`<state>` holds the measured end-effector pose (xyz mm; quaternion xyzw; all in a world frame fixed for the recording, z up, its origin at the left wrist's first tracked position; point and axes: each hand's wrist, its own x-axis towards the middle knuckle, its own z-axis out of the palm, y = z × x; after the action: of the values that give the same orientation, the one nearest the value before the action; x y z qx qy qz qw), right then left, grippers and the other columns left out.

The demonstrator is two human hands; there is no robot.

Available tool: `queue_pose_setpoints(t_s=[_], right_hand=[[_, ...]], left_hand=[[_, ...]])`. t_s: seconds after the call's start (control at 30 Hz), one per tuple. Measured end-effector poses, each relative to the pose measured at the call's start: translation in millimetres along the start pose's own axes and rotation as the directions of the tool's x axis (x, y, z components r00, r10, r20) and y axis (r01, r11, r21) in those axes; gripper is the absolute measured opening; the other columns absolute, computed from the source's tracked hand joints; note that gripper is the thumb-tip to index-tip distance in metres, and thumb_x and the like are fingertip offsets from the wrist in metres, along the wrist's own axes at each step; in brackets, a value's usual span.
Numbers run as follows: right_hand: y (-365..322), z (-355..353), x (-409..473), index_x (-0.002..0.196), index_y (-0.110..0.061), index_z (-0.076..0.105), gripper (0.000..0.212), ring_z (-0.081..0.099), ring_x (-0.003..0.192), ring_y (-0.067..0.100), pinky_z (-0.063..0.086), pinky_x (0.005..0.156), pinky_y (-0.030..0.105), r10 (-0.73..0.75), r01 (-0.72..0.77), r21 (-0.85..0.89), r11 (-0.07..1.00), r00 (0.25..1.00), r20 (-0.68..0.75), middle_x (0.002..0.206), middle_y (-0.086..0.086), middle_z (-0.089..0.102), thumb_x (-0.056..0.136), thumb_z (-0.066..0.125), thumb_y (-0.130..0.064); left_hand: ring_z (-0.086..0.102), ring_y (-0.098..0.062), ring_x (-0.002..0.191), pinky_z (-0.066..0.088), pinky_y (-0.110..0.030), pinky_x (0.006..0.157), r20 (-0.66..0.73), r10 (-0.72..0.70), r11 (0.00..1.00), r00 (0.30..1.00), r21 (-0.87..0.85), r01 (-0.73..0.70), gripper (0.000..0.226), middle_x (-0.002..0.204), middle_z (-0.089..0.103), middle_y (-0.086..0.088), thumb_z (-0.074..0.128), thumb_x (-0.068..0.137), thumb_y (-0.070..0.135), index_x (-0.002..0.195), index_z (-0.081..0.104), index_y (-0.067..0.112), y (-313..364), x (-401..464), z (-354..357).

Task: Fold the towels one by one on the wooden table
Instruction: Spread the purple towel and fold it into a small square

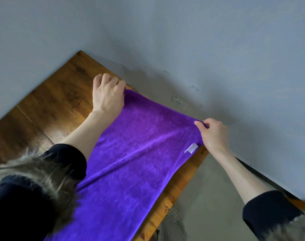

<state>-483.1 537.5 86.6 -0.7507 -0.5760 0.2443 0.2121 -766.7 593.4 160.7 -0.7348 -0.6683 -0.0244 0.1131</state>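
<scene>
A grey wall (200,40) fills the far and right side of the frame; its paint is matte and scuffed low down, w/ a small socket (178,101) near the table's far edge. The wooden table (49,101) runs from near-left to far, grain dark and knotted, plank seams showing, its right edge glossy.

Stretched along the table lies a purple towel (130,162), long axis running from the person's body out toward the wall. Fabric is plush terry, soft and limp, w/ lengthwise creases pulled taut. The near end drops out of frame at the bottom; the far short edge is lifted between the two hands. A small pale label (191,148) sits by the right far corner.

Left hand (108,96) pinches the far-left corner, fingers curled over the hem; it reaches farther out than the other. Right hand (213,134) pinches the far-right corner btw thumb and forefinger, just past the table's right edge. Both grasp the same short edge, the towel's width apart. Dark sleeves (68,159) are pushed up the forearms.

Judgement: the spread is still single-layer, so the fold likely means carrying this far edge back along the long axis toward the body; the right corner overhanging could drag the cloth askew.
</scene>
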Motion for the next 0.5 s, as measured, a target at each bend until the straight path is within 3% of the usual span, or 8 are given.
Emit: queue_pose_setpoints(t_s=[0.07,0.13,0.2,0.27,0.4,0.5], right_hand=[[5,1,10,0.058,-0.020,0.041,0.038,0.037,0.046,0.005,0.020,0.043,0.019,0.022,-0.021,0.025,0.999,1.000,-0.020,0.049,-0.010,0.039,0.090,0.058,-0.032],[13,6,20,0.063,-0.016,0.050,0.031,0.047,0.054,0.018,0.031,0.048,0.024,0.055,-0.057,0.050,0.997,0.998,0.040,0.057,-0.002,0.053,0.090,0.059,-0.029],[25,15,25,0.084,-0.008,0.065,0.018,0.059,0.079,0.027,0.045,0.066,0.031,0.108,-0.116,0.041,0.992,0.982,0.154,0.083,0.009,0.067,0.089,0.061,-0.024],[39,22,25,0.095,-0.005,0.068,0.020,0.061,0.093,0.029,0.047,0.081,0.034,0.162,-0.184,0.066,0.981,0.955,0.249,0.096,0.012,0.069,0.087,0.062,-0.023],[54,24,24,0.081,-0.008,0.068,0.017,0.061,0.081,0.029,0.045,0.071,0.033,0.239,-0.301,0.161,0.940,0.916,0.322,0.080,0.011,0.067,0.087,0.061,-0.021],[52,19,28,0.071,-0.012,0.065,0.015,0.059,0.077,0.027,0.044,0.071,0.033,0.274,-0.336,0.200,0.920,0.919,0.283,0.075,0.010,0.064,0.086,0.063,-0.015]], left_hand=[[0.047,-0.037,0.103,0.036,-0.047,0.085,-0.033,-0.040,0.999,0.999,-0.036,0.038,0.016,0.102,0.062,-0.016,0.053,0.087,0.010,0.101,0.060,0.003,6,8,6],[0.047,-0.035,0.105,0.039,-0.045,0.083,0.012,-0.070,0.994,0.997,-0.085,0.071,0.019,0.108,0.060,-0.014,0.051,0.091,0.011,0.107,0.060,0.006,11,12,19],[0.046,-0.032,0.108,0.040,-0.043,0.085,0.094,-0.081,0.988,0.992,-0.127,0.092,0.022,0.111,0.060,-0.012,0.047,0.092,0.008,0.108,0.061,0.008,13,10,38],[0.047,-0.031,0.109,0.040,-0.042,0.087,0.175,-0.105,0.976,0.979,-0.171,0.135,0.024,0.111,0.061,-0.012,0.044,0.093,0.007,0.106,0.064,0.008,12,3,55],[0.049,-0.032,0.109,0.044,-0.043,0.084,0.214,-0.148,0.952,0.966,-0.233,0.197,0.022,0.111,0.062,-0.014,0.046,0.091,0.008,0.103,0.065,0.007,9,0,71],[0.056,-0.032,0.100,0.046,-0.039,0.079,0.200,-0.273,0.877,0.941,-0.349,0.329,0.017,0.106,0.064,-0.014,0.050,0.089,0.011,0.100,0.063,0.007,6,11,69]])
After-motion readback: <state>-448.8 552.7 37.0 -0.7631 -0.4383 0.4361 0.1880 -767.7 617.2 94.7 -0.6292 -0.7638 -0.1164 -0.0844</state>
